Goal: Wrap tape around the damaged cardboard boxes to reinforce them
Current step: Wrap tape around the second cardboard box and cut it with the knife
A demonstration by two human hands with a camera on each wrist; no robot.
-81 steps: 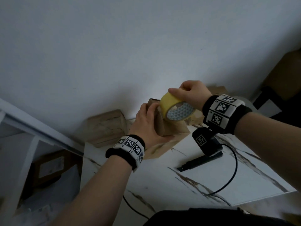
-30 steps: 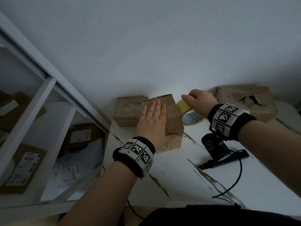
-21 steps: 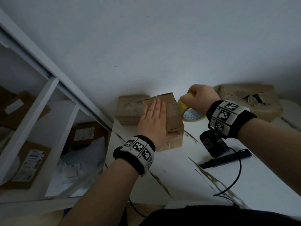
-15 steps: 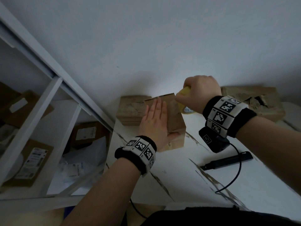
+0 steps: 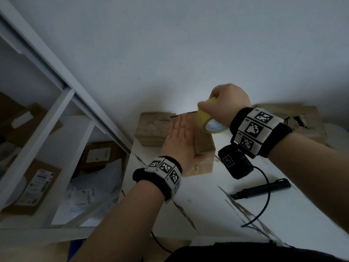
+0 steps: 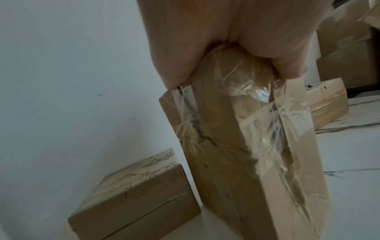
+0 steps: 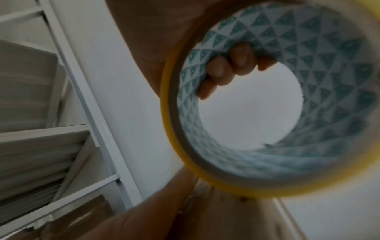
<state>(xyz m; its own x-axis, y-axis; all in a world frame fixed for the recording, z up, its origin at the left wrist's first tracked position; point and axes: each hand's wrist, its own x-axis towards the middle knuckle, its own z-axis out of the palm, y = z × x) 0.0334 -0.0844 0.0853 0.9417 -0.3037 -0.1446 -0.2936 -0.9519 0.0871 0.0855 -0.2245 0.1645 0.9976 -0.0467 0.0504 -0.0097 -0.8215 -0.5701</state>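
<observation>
Setting: white marble-veined table [image 5: 207, 214] against plain white wall; dim light.
Left hand: left hand [image 5: 179, 142] lies flat on top of the upright cardboard box [image 5: 203, 140], fingers straight and together, thumb hooked over the near edge; pins it down.
Right hand: right hand [image 5: 226, 103] curled round the yellow tape roll [image 5: 209, 120]; fingers [image 7: 228, 68] hooked through the patterned core, seen in the right wrist view.
Roll vs hands: just beyond and right of the left fingertips, over the box's far top edge; contact with the cardboard cannot be told, motion blur.
Box surface: clear tape already on it, wrinkled over the near end and side [image 6: 267, 113] under the left palm.
Step (judged): carrying a new band over the top of the box.
Doing it well: keep the strip taut, roll low to the cardboard, band square to the edges; left palm keeps the box from tipping, then should shift off the band's path and smooth it down.
Risk: slack gives more wrinkles like those on the near end.
Farther out: flat box [image 5: 153, 129] just left of the left hand; torn box [image 5: 294, 121] past the right wrist; black pen-like tool [image 5: 262, 190] and cable [image 5: 264, 205] near the right forearm.
Shelf: white shelving [image 5: 62, 103] with parcels, well left of the left arm.
</observation>
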